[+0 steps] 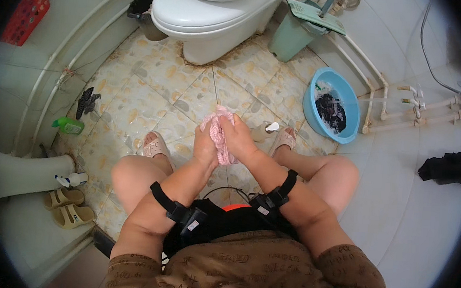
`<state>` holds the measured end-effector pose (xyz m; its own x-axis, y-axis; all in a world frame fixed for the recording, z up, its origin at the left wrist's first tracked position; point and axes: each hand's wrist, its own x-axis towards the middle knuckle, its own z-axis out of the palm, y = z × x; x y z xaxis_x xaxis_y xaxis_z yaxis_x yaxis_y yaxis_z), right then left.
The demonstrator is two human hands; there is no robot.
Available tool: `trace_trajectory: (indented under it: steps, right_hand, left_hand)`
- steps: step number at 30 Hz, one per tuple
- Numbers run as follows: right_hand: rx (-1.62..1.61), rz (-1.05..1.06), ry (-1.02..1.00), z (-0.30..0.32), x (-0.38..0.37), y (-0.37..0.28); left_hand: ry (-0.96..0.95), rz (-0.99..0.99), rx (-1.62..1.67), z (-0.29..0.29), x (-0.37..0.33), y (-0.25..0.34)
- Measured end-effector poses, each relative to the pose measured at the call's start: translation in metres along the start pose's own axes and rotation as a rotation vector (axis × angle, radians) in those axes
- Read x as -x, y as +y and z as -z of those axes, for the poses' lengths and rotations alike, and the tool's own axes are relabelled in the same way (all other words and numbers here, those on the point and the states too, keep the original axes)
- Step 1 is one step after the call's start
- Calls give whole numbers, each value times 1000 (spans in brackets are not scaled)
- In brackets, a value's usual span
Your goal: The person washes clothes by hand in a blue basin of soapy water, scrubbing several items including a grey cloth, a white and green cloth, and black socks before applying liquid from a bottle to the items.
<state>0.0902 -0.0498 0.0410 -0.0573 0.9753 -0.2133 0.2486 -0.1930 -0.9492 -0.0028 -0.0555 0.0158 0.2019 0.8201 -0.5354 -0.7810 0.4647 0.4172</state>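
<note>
A bunched pink-and-white striped cloth point(220, 135) is squeezed between my two hands, in front of my knees and above the tiled floor. My left hand point(205, 145) is closed on its left side. From the right, my right hand point(236, 136) is wrapped round the same cloth, with the fingers mostly hidden behind it. A little of the cloth sticks out above the hands and hangs below them. Just right of my hands, a bottle with a white pump top point(272, 127) stands on the floor.
A light blue basin point(309, 104) with dark wet clothes and suds stands at the right under the taps point(415, 101). Ahead are a white toilet point(207, 16) and a green bin point(291, 38). At the left lie a green bottle point(71, 126), a dark cloth point(88, 102) and beige slippers point(73, 216).
</note>
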Motion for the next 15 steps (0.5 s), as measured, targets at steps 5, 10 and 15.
trace_trajectory:
  steps: [5, 10, 15]
  right_hand:
    - [348, -21, 4, 34, -11, 43]
    - [798, 297, 199, 107, -45, 87]
    - [504, -105, 344, 131, -68, 120]
  left_hand:
    - [-55, 247, -8, 6, -10, -23]
    - [141, 0, -158, 11, -39, -22]
    - [322, -99, -505, 29, -83, -61]
